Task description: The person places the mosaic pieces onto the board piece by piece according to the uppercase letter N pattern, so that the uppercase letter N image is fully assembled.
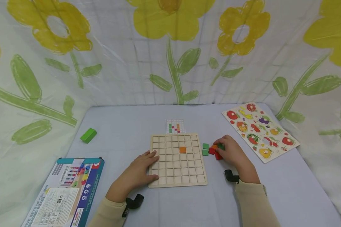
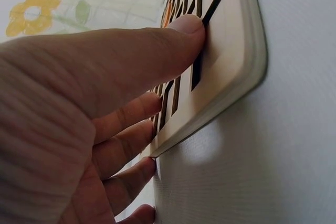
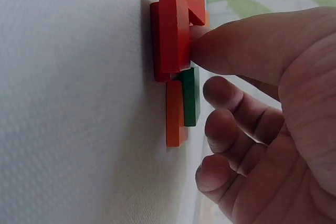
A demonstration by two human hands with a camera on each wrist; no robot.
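My left hand rests with spread fingers on the left edge of a wooden grid board. Its thumb lies over the rim in the left wrist view. One orange square tile sits in an upper cell of the board. Right of the board, my right hand reaches into a small pile of tiles. Its thumb touches a red tile that lies on another red one; the index finger is mostly hidden. Green and orange tiles lie beside them. Two light green tiles lie nearer the board.
Behind the board is a small card with coloured squares on a grid. A green block lies at the far left, and a printed box at the near left. A fruit-picture board lies at the back right.
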